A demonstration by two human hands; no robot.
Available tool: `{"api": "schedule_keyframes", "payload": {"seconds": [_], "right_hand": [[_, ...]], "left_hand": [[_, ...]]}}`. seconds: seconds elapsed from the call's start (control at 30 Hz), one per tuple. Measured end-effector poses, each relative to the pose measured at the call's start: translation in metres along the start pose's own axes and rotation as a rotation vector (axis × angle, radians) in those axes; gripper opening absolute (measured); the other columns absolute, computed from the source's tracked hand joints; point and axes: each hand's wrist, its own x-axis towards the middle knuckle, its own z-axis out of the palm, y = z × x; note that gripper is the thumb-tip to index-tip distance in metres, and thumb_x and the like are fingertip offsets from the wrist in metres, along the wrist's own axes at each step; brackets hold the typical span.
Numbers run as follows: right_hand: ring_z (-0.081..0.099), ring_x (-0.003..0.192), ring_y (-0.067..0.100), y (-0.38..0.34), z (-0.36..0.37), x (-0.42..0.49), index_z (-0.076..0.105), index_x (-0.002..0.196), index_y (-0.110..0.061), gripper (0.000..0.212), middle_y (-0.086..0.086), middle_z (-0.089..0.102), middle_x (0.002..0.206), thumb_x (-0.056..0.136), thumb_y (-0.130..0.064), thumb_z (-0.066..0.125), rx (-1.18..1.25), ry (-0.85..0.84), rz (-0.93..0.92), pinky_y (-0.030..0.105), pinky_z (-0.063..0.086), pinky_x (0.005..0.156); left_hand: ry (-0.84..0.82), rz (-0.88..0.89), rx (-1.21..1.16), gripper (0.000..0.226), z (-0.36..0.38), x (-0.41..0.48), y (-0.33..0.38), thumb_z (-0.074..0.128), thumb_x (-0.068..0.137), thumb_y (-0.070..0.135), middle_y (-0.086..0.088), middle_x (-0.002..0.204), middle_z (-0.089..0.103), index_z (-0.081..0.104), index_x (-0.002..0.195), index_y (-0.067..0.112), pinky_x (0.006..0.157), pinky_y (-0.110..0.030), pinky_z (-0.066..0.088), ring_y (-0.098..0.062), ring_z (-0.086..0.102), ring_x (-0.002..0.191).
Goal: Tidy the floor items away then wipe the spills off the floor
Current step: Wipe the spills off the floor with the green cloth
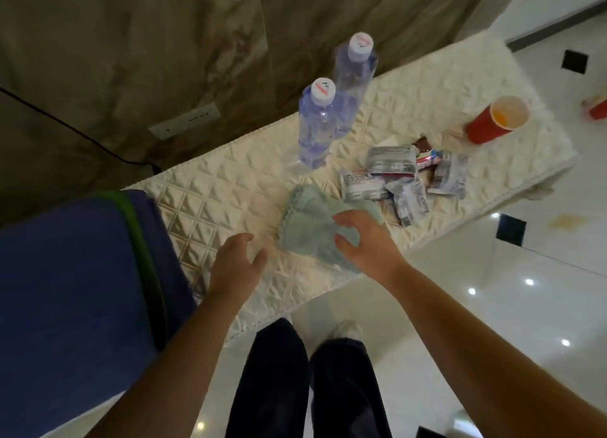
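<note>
Fingers of the right hand [364, 240] curled half-closed over the crumpled pale-green cloth [315, 220] on the quilted cream tabletop [210, 204], apparently fetching it for wiping; the left hand [235, 262] hung open, empty. An orange spill [566, 222] marked the white floor.

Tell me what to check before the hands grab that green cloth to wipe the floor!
1. Crumpled pale green cloth within reach on the quilted cream table cover: ok.
2. Right hand open above the cloth: ok, fingers spread, not yet gripping.
3. Left hand free: ok, open and holding nothing.
4. Silver snack packets clear of the cloth: not ok, one lies against its edge.
5. Two clear plastic water bottles upright and capped: ok.
6. Yellowish spill on the white floor tiles to wipe: ok, visible. Another red item remains on the floor.
</note>
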Motion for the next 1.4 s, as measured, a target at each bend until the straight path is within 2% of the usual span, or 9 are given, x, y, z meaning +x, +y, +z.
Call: {"api": "schedule_keyframes", "payload": {"seconds": [0.13, 0.23, 0.4, 0.63, 0.77, 0.97, 1.1, 1.23, 1.4], "right_hand": [[0.040, 0.126, 0.035, 0.012, 0.025, 0.042, 0.048, 0.131, -0.013, 0.061, 0.016, 0.043, 0.135, 0.076, -0.029, 0.069, -0.280, -0.049, -0.160, 0.035, 0.029, 0.105], [0.023, 0.138, 0.034, 0.024, 0.038, 0.059, 0.030, 0.143, -0.027, 0.082, 0.015, 0.023, 0.150, 0.073, -0.044, 0.069, -0.530, -0.112, -0.159, 0.044, 0.019, 0.113], [0.034, 0.125, 0.033, 0.025, 0.050, 0.062, 0.010, 0.145, -0.038, 0.094, 0.013, 0.029, 0.139, 0.069, -0.063, 0.059, -0.796, -0.093, -0.151, 0.043, 0.033, 0.100], [0.054, 0.095, 0.042, 0.032, 0.080, 0.053, 0.023, 0.138, -0.031, 0.107, 0.024, 0.052, 0.111, 0.048, -0.067, 0.068, -0.724, 0.049, -0.050, 0.052, 0.049, 0.077], [0.044, 0.112, 0.039, 0.024, 0.090, 0.048, 0.011, 0.145, -0.034, 0.093, 0.020, 0.039, 0.128, 0.071, -0.051, 0.064, -0.636, 0.056, 0.023, 0.046, 0.043, 0.088], [0.054, 0.104, 0.035, 0.011, 0.078, 0.026, 0.016, 0.143, -0.033, 0.086, 0.016, 0.048, 0.122, 0.074, -0.035, 0.067, -0.191, 0.031, 0.170, 0.038, 0.046, 0.083], [0.055, 0.096, 0.025, -0.006, 0.053, -0.023, 0.028, 0.137, -0.026, 0.079, 0.001, 0.052, 0.108, 0.072, -0.023, 0.072, 0.239, 0.182, 0.197, 0.028, 0.038, 0.076], [0.050, 0.092, 0.018, -0.026, 0.021, -0.082, 0.032, 0.133, -0.023, 0.069, -0.004, 0.048, 0.104, 0.076, -0.022, 0.072, 0.420, 0.302, 0.255, 0.026, 0.035, 0.076], [0.053, 0.099, 0.018, -0.038, -0.018, -0.165, 0.039, 0.129, -0.023, 0.063, -0.005, 0.051, 0.110, 0.075, -0.027, 0.071, 0.550, 0.511, 0.300, 0.032, 0.041, 0.081]], "left_hand": [[-0.045, 0.055, 0.223, 0.074, 0.024, 0.025, -0.021, 0.055, 0.088, 0.041, -0.007, 0.158, 0.007, 0.018, 0.148, 0.017, 0.116, -0.039, 0.014, -0.025, 0.010, 0.145], [-0.146, 0.102, 0.330, 0.091, 0.040, 0.035, -0.034, 0.056, 0.082, 0.053, -0.006, 0.159, -0.008, 0.003, 0.149, 0.021, 0.117, -0.045, 0.011, -0.025, -0.004, 0.147], [-0.195, 0.106, 0.531, 0.107, 0.062, 0.031, -0.047, 0.059, 0.075, 0.061, -0.005, 0.156, -0.024, -0.010, 0.148, 0.025, 0.111, -0.055, 0.022, -0.026, -0.018, 0.145], [-0.218, 0.103, 0.548, 0.109, 0.061, 0.033, -0.046, 0.059, 0.075, 0.060, -0.004, 0.154, -0.028, -0.014, 0.147, 0.024, 0.112, -0.056, 0.019, -0.026, -0.022, 0.143], [-0.224, 0.102, 0.567, 0.109, 0.059, 0.031, -0.044, 0.058, 0.076, 0.062, -0.004, 0.154, -0.028, -0.015, 0.147, 0.023, 0.112, -0.054, 0.021, -0.026, -0.021, 0.144], [-0.322, 0.106, 0.616, 0.111, 0.042, 0.034, -0.032, 0.060, 0.072, 0.065, -0.010, 0.157, -0.012, -0.005, 0.149, 0.018, 0.114, -0.045, 0.024, -0.031, -0.007, 0.145], [-0.344, 0.076, 0.536, 0.073, 0.008, 0.027, -0.008, 0.046, 0.086, 0.057, -0.013, 0.146, 0.031, 0.031, 0.141, 0.012, 0.106, -0.042, 0.034, -0.031, 0.031, 0.132], [-0.340, 0.096, 0.455, 0.047, -0.029, -0.008, 0.023, 0.042, 0.094, 0.038, -0.013, 0.135, 0.045, 0.044, 0.130, 0.009, 0.099, -0.038, 0.042, -0.030, 0.044, 0.122], [-0.345, 0.101, 0.029, 0.032, -0.081, -0.058, 0.071, 0.044, 0.095, 0.025, -0.013, 0.122, 0.058, 0.055, 0.120, 0.009, 0.092, -0.035, 0.045, -0.029, 0.056, 0.109]]}}
